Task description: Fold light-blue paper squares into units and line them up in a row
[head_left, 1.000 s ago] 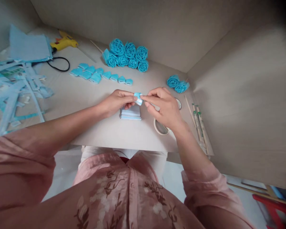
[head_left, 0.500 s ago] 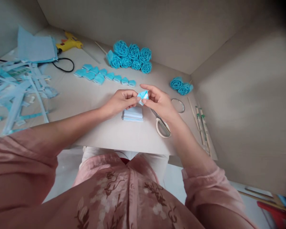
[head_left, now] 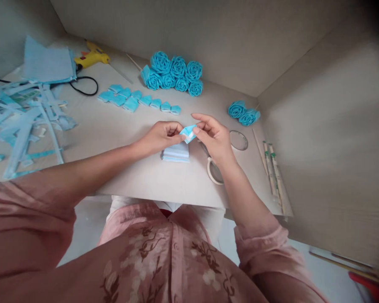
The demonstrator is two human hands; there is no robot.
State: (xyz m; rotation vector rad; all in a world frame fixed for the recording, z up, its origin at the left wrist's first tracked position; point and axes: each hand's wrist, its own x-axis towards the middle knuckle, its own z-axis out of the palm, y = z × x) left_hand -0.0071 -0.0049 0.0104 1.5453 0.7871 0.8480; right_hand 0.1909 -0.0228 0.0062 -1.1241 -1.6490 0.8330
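A small folded piece of blue and white fabric (head_left: 188,133) is held up between my two hands over the table. My left hand (head_left: 166,135) pinches its left side between thumb and fingers. The thumb and fingertips of my right hand (head_left: 215,136) close on its upper right edge. Just below lies a stack of pale blue fabric pieces (head_left: 176,153), partly behind my left fingers. Scissors with a white handle (head_left: 212,171) lie partly hidden under my right hand and wrist. Beyond my hands, several folded blue petals (head_left: 131,103) lie in rows.
Blue fabric roses (head_left: 177,66) sit at the back, with two more roses (head_left: 248,116) at the right. A yellow glue gun (head_left: 93,57), larger fabric sheets (head_left: 49,63) and a heap of cut strips (head_left: 22,122) occupy the left. A clear ring (head_left: 238,140) and wrapped sticks (head_left: 274,172) lie right.
The folded fabric piece has turned and sunk slightly between my fingers. My right hand has shifted its grip up to the piece's upper right edge.
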